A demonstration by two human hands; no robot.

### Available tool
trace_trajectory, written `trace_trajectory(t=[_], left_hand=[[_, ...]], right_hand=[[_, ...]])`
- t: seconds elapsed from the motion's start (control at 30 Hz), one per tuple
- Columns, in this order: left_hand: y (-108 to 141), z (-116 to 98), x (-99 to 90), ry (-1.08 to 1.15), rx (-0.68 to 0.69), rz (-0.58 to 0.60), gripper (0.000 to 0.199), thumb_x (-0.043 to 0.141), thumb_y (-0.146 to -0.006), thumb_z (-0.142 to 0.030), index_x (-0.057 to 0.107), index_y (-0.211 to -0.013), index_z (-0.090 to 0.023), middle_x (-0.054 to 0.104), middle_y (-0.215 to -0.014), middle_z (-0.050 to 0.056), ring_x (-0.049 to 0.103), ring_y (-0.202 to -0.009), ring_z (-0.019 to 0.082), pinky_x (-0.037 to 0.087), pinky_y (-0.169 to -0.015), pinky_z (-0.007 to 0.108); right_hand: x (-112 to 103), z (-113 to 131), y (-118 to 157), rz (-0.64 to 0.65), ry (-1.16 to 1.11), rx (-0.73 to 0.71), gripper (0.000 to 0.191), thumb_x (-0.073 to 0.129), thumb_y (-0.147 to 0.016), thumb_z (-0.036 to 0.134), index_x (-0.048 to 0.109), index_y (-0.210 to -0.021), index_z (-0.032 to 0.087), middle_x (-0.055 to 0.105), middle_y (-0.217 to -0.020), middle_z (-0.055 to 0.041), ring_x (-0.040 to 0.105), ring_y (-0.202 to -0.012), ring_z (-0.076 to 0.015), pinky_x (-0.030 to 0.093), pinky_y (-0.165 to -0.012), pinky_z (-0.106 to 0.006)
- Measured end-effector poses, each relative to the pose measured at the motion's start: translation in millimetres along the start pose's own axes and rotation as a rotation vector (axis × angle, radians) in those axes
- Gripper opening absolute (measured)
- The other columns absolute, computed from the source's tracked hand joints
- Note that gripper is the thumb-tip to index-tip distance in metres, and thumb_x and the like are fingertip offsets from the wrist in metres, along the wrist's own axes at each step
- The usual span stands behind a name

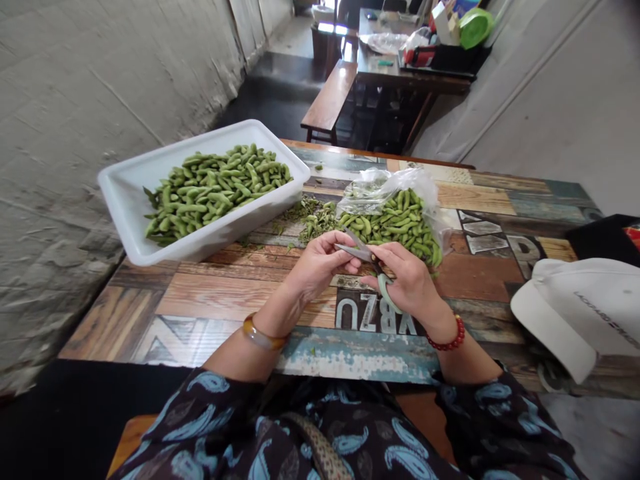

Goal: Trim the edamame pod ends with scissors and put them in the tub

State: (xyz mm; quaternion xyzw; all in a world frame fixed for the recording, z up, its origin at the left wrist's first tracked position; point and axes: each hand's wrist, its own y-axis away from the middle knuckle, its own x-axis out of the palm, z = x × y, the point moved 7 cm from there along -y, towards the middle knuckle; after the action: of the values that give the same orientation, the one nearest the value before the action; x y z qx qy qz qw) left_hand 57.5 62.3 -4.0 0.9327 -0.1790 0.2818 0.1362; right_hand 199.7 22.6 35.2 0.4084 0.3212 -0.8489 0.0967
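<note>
My right hand [407, 275] grips a pair of scissors [384, 283] with pale green handles, its blades parted and pointing left. Close by the blade tips, my left hand [325, 263] has its fingers pinched together; whatever is between them is too small or hidden to name. Just beyond both hands, green soybean pods [400, 223] spill from a clear plastic bag [425, 190]. A small heap of trimmed stem bits [319, 223] lies beside them. To the left, a white plastic tub [117, 180] holds many more pods [215, 190].
The wood-patterned table [210, 293] carries a white cap [583, 313] at the right, with a black item [600, 237] behind it. Beyond the table stand a wooden bench [333, 97] and a second, cluttered table [390, 77]. A rough wall [100, 80] rises on the left.
</note>
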Motion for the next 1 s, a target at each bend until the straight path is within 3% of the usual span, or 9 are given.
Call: trace_trajectory(t=[0.47,0.63,0.77,0.87,0.93,1.0], left_hand=[[-1.2,-1.7,-0.6,-0.108,0.036,0.0,0.029,0.084,-0.068,-0.028,0.063,-0.08,-0.012,0.065,-0.07,-0.001,0.058,-0.051,0.006,0.047,-0.05,0.018],[-4.6,-9.0,-10.7,-0.049,0.028,-0.048,0.024,0.076,-0.073,-0.027,0.068,-0.091,-0.012,0.059,-0.065,-0.002,0.053,-0.052,0.006,0.045,-0.052,0.018],[-5.7,-13.3,-20.5,-0.055,0.014,-0.114,0.024,0.075,-0.072,-0.034,0.063,-0.074,-0.014,0.054,-0.062,-0.002,0.048,-0.052,0.007,0.04,-0.048,0.019],[-6.6,-11.7,-24.8,-0.21,0.012,-0.15,0.03,0.072,-0.075,-0.042,0.059,-0.069,-0.015,0.047,-0.056,-0.004,0.039,-0.048,0.007,0.031,-0.045,0.02],[-7.5,-13.5,-24.6,-0.448,0.068,-0.151,0.029,0.068,-0.079,-0.042,0.061,-0.07,-0.015,0.042,-0.052,-0.005,0.034,-0.047,0.007,0.027,-0.046,0.021],[-7.7,-17.9,-21.6,-0.751,0.17,-0.153,0.026,0.067,-0.081,-0.037,0.062,-0.068,-0.015,0.047,-0.055,-0.004,0.04,-0.052,0.009,0.031,-0.051,0.023]], right_hand=[[2.4,-5.2,3.4,0.032,0.087,0.03,0.044,0.066,-0.091,0.038,0.057,-0.131,0.023,0.07,-0.109,-0.01,0.07,-0.093,-0.0239,0.058,-0.079,-0.034],[-5.4,-12.0,2.8,-0.094,0.039,0.08,0.042,0.067,-0.089,0.042,0.061,-0.125,0.02,0.069,-0.102,-0.0093,0.068,-0.081,-0.021,0.057,-0.074,-0.033],[-9.0,-19.1,1.8,-0.155,0.003,0.122,0.043,0.068,-0.088,0.045,0.062,-0.122,0.018,0.068,-0.092,-0.0077,0.064,-0.073,-0.0195,0.056,-0.072,-0.034],[-7.4,-20.7,2.0,-0.154,-0.001,0.126,0.043,0.067,-0.088,0.045,0.063,-0.121,0.018,0.068,-0.092,-0.0082,0.065,-0.073,-0.02,0.056,-0.073,-0.035],[-5.9,-20.2,2.4,-0.147,0.003,0.12,0.043,0.067,-0.088,0.045,0.063,-0.121,0.018,0.069,-0.093,-0.0085,0.065,-0.075,-0.0208,0.056,-0.074,-0.035],[-4.8,-19.6,2.8,-0.137,0.003,0.122,0.043,0.067,-0.088,0.045,0.063,-0.121,0.019,0.069,-0.094,-0.0085,0.066,-0.078,-0.0216,0.056,-0.075,-0.035]])
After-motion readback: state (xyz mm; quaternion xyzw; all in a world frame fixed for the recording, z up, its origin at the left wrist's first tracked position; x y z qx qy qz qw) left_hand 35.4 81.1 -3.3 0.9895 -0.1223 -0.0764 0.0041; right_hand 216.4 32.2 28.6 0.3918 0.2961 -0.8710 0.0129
